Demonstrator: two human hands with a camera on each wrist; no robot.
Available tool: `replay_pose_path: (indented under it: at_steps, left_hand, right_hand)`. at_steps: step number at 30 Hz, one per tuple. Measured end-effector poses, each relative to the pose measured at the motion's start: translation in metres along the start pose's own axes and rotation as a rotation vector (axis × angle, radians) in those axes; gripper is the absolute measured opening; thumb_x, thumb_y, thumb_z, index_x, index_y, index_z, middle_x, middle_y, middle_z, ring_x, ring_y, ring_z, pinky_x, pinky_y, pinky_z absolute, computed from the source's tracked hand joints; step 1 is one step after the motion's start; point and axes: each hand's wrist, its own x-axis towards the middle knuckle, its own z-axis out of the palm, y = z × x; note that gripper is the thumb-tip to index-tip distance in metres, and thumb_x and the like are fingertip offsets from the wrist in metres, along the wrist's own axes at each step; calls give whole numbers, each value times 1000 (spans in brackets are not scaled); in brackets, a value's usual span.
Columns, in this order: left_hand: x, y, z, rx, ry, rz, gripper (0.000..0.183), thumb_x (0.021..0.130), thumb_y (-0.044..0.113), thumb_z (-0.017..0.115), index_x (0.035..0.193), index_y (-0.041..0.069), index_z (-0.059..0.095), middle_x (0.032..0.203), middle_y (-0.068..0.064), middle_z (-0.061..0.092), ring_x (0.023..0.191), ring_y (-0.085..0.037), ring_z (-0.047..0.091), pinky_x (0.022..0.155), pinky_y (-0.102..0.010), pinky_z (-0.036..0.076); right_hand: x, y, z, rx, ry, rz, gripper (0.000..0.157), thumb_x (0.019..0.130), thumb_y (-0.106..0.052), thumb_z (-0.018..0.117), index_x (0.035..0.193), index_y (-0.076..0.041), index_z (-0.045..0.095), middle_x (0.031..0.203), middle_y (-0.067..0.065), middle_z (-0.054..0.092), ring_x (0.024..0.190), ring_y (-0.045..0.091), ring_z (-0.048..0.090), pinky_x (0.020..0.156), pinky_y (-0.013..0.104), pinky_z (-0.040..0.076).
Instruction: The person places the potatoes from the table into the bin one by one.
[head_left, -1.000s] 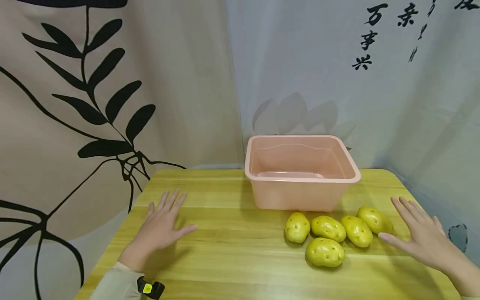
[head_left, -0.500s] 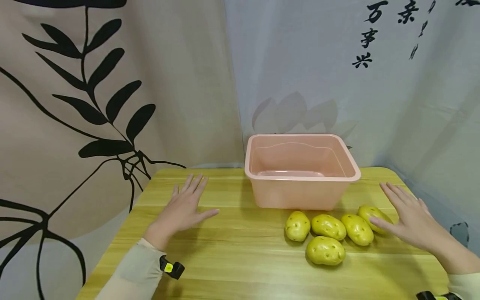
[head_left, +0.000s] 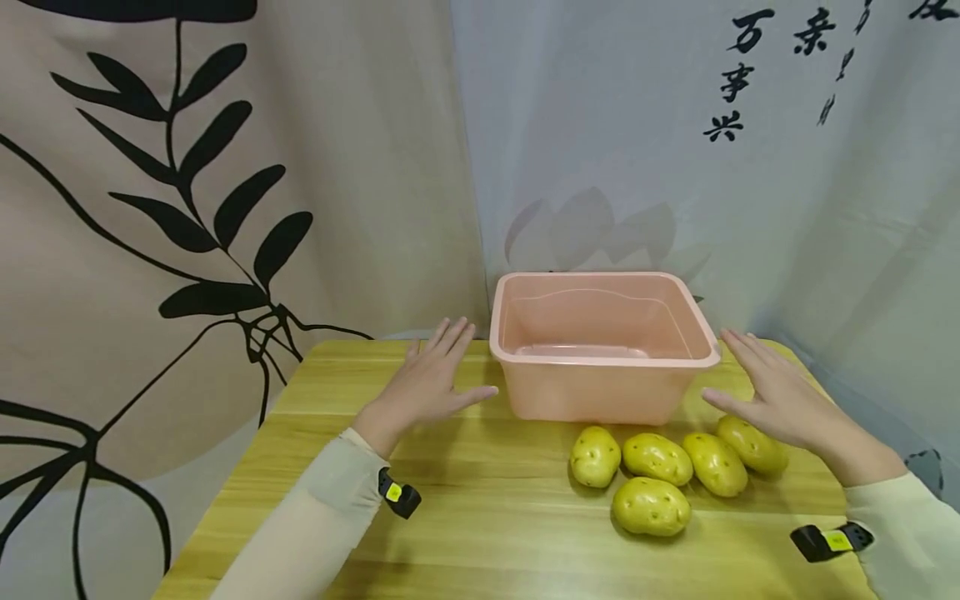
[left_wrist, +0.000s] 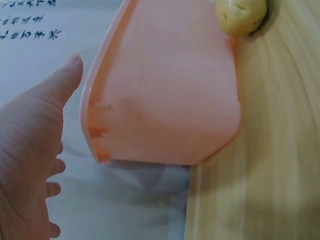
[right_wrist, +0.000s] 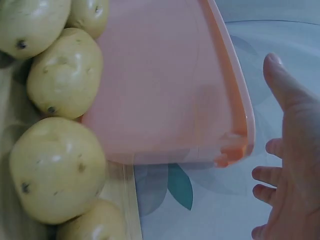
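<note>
A pink plastic bin (head_left: pixel 592 387) stands at the back of the wooden table, its inside bare. To its left is my left hand (head_left: pixel 427 379), fingers spread and straight, apart from the wall. My right hand (head_left: pixel 780 400) hovers beyond the bin's right side with its fingers extended, holding nothing. In the left wrist view the thumb (left_wrist: pixel 67 80) is close to the bin's rim (left_wrist: pixel 87 100); in the right wrist view a gap separates the right thumb (right_wrist: pixel 280 80) from the rim. Several yellow potatoes (head_left: pixel 651 505) lie in front of the bin, one of them just below my right hand.
The yellowish wooden table (head_left: pixel 480 533) ends close behind the bin. A hanging cloth (head_left: pixel 390 167) with black leaf prints and written characters rises behind it. Each wrist wears a black band, such as the left one (head_left: pixel 397 493).
Both hands have moved forward and inward, toward the two sides of the bin. The bin and potatoes have stayed where they were.
</note>
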Motion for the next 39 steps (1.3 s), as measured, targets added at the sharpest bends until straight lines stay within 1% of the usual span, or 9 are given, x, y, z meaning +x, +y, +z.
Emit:
replay_pose_path:
  at_steps: [4,8,15,18,22,26,31,34,39]
  left_hand:
    - [16,7,-1,2,-12,9,98,74,82,25,148,21,1,152,3,-5,137,-20,-10,101,-63,7]
    - [30,13,-1,-12,-20,13,99,74,82,24,148,19,6,152,2,-2,137,-21,-8,100,-64,9]
    - [52,22,2,-40,-48,-27,98,74,83,20,148,20,7,152,2,2,138,-24,-2,102,-62,3]
    - [60,25,3,-52,-64,-44,100,72,85,17,148,20,6,153,0,6,138,-25,1,102,-62,3]
    - [71,25,4,-65,-103,-62,101,72,85,17,148,20,6,153,-3,6,138,-27,1,101,-64,3]
    - [79,23,6,-89,-141,-84,99,74,83,18,148,19,7,153,-3,4,138,-29,2,99,-65,3]
    - [87,22,7,-127,-179,-112,102,71,85,17,148,20,5,153,-2,0,138,-28,-1,99,-65,0]
    - [89,21,7,-143,-184,-119,103,71,85,18,148,20,2,153,-2,-2,138,-27,-2,99,-65,-1]
    - [89,20,12,-201,-176,-127,100,74,83,22,148,19,-2,153,-1,-4,138,-24,-4,99,-64,-2]
  right_hand:
    - [14,-4,0,21,-30,12,86,84,-44,62,148,-16,12,149,18,16,133,42,13,97,66,13]
    - [29,-5,1,23,-49,16,86,84,-45,61,147,-11,14,149,17,16,133,42,15,96,66,17]
    - [49,-1,4,29,-118,92,87,86,-52,53,148,-8,9,149,21,10,133,44,9,97,67,11]
    - [55,1,5,39,-132,118,88,86,-54,51,148,-9,7,149,23,9,133,44,8,97,67,11]
    - [63,2,6,56,-138,134,88,86,-55,50,147,-8,8,149,23,7,133,45,8,97,66,12]
    - [70,2,7,73,-150,135,88,87,-55,50,147,-7,7,149,23,6,133,45,7,97,66,11]
    - [82,2,9,94,-195,153,88,88,-56,46,147,-10,0,150,21,-2,133,45,1,97,67,9]
    - [88,1,10,105,-228,182,89,88,-59,42,147,-12,-5,150,19,-9,133,45,-3,96,68,8]
    - [94,0,13,110,-254,239,96,86,-65,38,144,-6,-10,148,16,-19,132,45,-7,97,67,6]
